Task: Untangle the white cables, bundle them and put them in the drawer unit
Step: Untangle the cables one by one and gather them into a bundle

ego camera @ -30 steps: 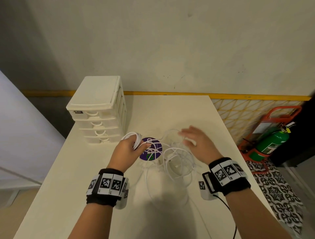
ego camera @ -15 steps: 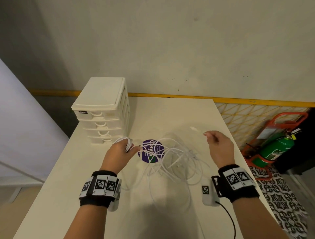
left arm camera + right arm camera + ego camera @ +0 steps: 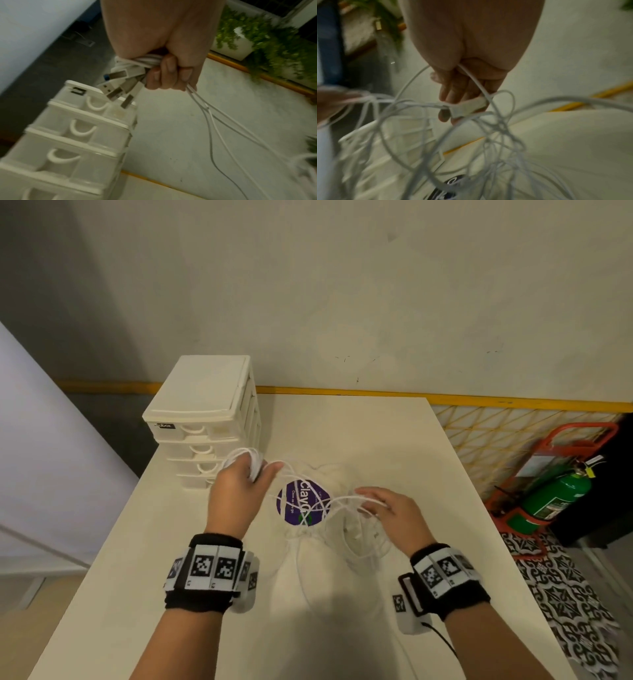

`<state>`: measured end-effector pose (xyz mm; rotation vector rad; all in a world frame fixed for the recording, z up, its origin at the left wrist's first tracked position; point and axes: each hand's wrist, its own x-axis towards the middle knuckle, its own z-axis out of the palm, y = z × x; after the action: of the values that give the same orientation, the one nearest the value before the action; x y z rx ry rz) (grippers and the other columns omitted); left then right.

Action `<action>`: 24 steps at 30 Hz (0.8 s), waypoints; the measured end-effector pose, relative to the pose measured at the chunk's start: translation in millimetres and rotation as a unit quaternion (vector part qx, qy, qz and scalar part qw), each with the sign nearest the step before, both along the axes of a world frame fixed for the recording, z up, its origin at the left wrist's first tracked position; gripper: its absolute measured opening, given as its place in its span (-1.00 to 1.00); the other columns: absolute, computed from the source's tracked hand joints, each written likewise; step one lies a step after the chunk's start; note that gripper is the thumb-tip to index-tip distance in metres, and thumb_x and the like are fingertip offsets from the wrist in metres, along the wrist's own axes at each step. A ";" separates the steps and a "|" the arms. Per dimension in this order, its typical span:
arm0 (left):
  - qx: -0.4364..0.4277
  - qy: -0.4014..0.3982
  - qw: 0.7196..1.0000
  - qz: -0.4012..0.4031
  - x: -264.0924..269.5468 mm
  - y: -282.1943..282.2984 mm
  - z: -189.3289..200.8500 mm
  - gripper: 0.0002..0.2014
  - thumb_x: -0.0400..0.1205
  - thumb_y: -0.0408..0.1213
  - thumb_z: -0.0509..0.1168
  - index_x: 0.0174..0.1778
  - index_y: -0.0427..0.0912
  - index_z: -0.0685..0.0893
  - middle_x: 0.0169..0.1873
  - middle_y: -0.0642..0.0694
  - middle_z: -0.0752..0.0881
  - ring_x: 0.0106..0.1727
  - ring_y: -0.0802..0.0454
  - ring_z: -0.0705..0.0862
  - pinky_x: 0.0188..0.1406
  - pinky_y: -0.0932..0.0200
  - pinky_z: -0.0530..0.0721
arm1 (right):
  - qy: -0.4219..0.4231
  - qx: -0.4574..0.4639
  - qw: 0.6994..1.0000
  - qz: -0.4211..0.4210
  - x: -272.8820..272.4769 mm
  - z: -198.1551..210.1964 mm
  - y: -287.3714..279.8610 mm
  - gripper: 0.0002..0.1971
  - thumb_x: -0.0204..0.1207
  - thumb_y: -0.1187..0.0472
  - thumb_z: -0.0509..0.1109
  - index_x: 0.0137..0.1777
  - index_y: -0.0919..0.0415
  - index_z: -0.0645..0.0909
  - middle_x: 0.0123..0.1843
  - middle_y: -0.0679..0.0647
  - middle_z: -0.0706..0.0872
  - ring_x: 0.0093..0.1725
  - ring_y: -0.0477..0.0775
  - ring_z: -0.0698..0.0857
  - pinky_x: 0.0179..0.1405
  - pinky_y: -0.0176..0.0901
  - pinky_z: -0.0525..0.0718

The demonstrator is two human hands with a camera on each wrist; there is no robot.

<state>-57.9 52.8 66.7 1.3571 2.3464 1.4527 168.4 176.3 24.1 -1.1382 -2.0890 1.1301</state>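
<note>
We see our left hand (image 3: 236, 491) squeezed tight around a bunch of white cables (image 3: 329, 508), just in front of the drawer unit (image 3: 202, 419). In the left wrist view, our fingers (image 3: 169, 75) are curled around the looped cords, and a few flat metal plugs (image 3: 120, 83) stick out of our fist toward the top drawer. Thin cords hang down from that fist to the table (image 3: 359, 433). Our right hand (image 3: 394, 515) is over the middle of the table, and a cable runs through it. In the right wrist view, the cord comes out between our thumb and palm, and a white plug end (image 3: 467, 106) lies against our fingers (image 3: 453, 89), which are only a little bent. The rest of the cables make a messy pile of loops between our hands, lying on the table and over a round purple sticker (image 3: 303, 506). All the drawers look closed. A green fire extinguisher (image 3: 555, 494) stands on the floor off to the right.
</note>
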 end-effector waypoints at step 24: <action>0.050 -0.029 0.998 0.031 1.4 -0.8 11.9 -0.52 0.57 -0.07 0.39 -0.39 -0.44 0.47 -0.42 -0.34 0.56 -0.34 -0.25 0.53 -0.32 -0.11 0.53 | -0.072 0.103 0.991 0.042 13.8 10.9 13.6 -0.49 0.52 0.19 0.39 0.48 0.06 0.44 0.44 -0.05 0.44 0.44 -0.11 0.39 0.41 -0.32 0.25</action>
<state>-56.5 52.1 78.6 1.2574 2.3287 1.6232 182.2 189.9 35.0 -1.0679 -2.3228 0.8656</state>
